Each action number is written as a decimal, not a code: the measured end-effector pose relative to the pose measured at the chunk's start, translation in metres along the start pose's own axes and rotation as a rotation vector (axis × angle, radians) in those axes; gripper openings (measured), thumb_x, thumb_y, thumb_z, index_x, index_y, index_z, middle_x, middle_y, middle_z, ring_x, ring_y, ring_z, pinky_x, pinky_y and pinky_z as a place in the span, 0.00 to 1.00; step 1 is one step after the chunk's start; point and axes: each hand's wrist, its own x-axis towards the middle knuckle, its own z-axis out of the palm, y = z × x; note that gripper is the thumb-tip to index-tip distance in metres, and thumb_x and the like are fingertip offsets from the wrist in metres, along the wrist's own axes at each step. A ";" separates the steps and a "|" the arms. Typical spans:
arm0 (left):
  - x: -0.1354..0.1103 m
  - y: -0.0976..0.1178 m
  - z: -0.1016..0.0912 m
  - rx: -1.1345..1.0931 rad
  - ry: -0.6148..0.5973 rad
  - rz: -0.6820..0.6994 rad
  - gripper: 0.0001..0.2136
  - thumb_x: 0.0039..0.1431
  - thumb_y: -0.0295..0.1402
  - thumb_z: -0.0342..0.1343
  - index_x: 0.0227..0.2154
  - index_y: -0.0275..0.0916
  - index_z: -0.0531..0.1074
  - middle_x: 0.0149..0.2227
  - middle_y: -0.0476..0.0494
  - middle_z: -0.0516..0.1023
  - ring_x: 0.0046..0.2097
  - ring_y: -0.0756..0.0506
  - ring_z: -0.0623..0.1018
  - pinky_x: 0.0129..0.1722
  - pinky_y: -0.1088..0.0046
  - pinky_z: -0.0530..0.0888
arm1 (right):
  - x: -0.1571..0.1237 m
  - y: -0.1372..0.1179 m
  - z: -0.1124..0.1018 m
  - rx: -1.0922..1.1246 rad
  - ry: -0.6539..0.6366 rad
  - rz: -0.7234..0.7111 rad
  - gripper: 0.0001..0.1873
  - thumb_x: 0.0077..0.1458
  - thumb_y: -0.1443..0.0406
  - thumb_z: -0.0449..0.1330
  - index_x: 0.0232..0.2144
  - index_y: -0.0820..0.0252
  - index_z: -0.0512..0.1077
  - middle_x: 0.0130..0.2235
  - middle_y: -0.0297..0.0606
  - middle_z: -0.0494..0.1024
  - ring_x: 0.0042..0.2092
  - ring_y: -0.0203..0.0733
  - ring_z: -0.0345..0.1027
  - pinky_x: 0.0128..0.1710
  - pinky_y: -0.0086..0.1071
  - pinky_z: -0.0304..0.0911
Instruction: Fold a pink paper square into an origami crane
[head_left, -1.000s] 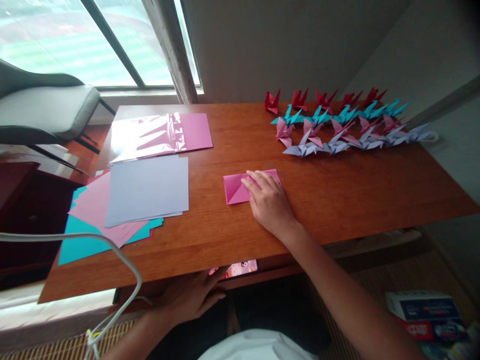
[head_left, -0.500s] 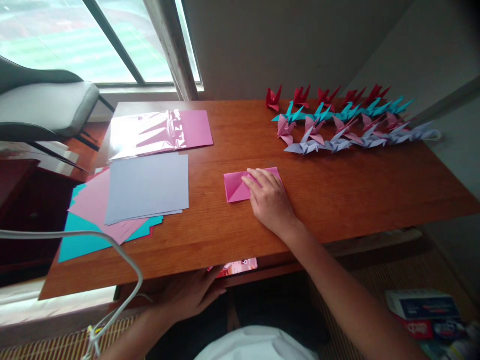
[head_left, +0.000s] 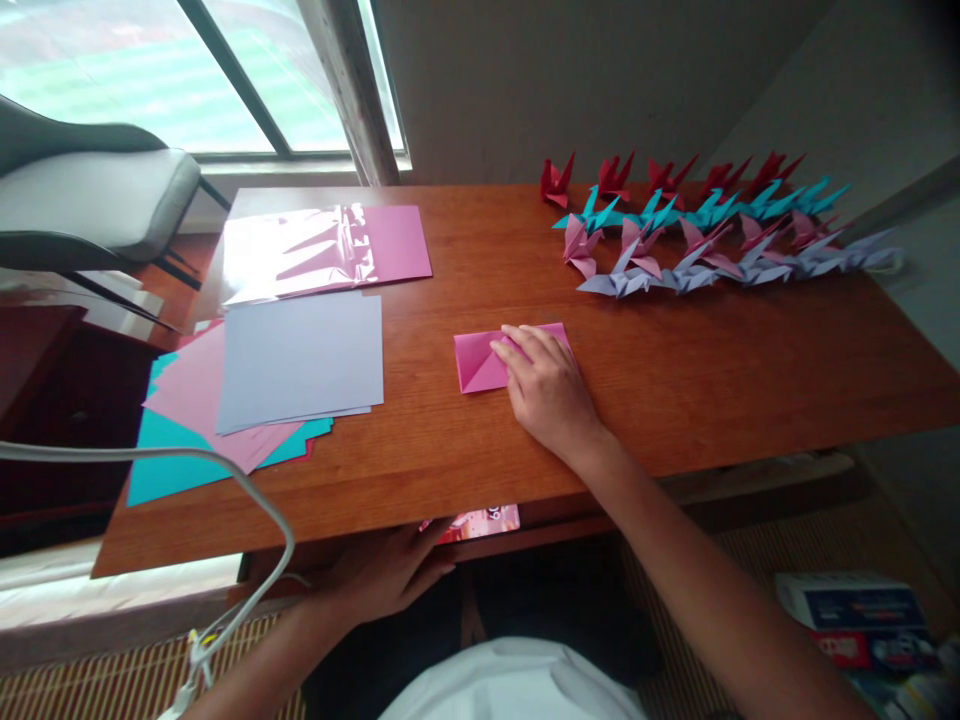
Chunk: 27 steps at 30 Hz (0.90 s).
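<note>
A folded pink paper [head_left: 478, 362] lies on the table in front of me, with a diagonal crease on its left part. My right hand [head_left: 547, 385] rests palm down over its middle and right part, fingers stretched out and pressing the paper to the wood. My left hand [head_left: 394, 575] is below the table's front edge, at an open drawer [head_left: 536, 535]. Its fingers are extended and apart, beside a phone [head_left: 487, 522] with a lit pinkish screen. Some of its fingertips are in shadow, and the tabletop covers part of the phone.
Rows of folded paper cranes in red [head_left: 556, 183], turquoise [head_left: 592, 215], pink [head_left: 579, 247] and pale lilac [head_left: 619, 280] stand at the back right. On the left lie grey-lilac sheets [head_left: 304, 360], pink and turquoise sheets [head_left: 169, 470], and a clear-wrapped paper pack [head_left: 401, 243]. A white cable [head_left: 259, 505] crosses the lower left.
My view has shifted a little, so the table appears slightly higher and further right. Both hands and the pink paper keep nearly the same places.
</note>
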 end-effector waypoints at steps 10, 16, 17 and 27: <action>0.000 -0.001 -0.003 -0.004 -0.080 0.022 0.26 0.69 0.47 0.46 0.67 0.48 0.59 0.55 0.35 0.77 0.48 0.34 0.81 0.46 0.57 0.79 | 0.000 0.001 0.001 -0.006 -0.005 0.000 0.22 0.63 0.73 0.51 0.57 0.63 0.72 0.62 0.48 0.70 0.63 0.53 0.61 0.64 0.50 0.56; 0.001 0.003 -0.005 0.031 -0.059 0.035 0.26 0.68 0.46 0.49 0.66 0.46 0.61 0.56 0.34 0.77 0.50 0.33 0.81 0.46 0.56 0.80 | -0.001 0.002 0.001 -0.015 0.007 -0.009 0.22 0.63 0.72 0.51 0.57 0.64 0.72 0.62 0.48 0.71 0.62 0.53 0.61 0.64 0.49 0.57; 0.001 0.004 -0.005 0.031 -0.051 0.032 0.26 0.68 0.46 0.49 0.66 0.46 0.61 0.56 0.34 0.77 0.50 0.33 0.81 0.45 0.56 0.80 | -0.001 0.001 0.001 -0.015 0.007 -0.011 0.22 0.63 0.72 0.51 0.57 0.64 0.72 0.62 0.48 0.71 0.63 0.53 0.61 0.64 0.49 0.57; 0.003 0.003 -0.007 0.015 -0.023 0.052 0.26 0.67 0.46 0.49 0.66 0.47 0.61 0.51 0.35 0.79 0.46 0.34 0.81 0.43 0.56 0.80 | -0.001 0.000 0.000 -0.028 0.004 -0.005 0.22 0.63 0.72 0.50 0.57 0.64 0.72 0.62 0.47 0.71 0.62 0.53 0.61 0.64 0.49 0.57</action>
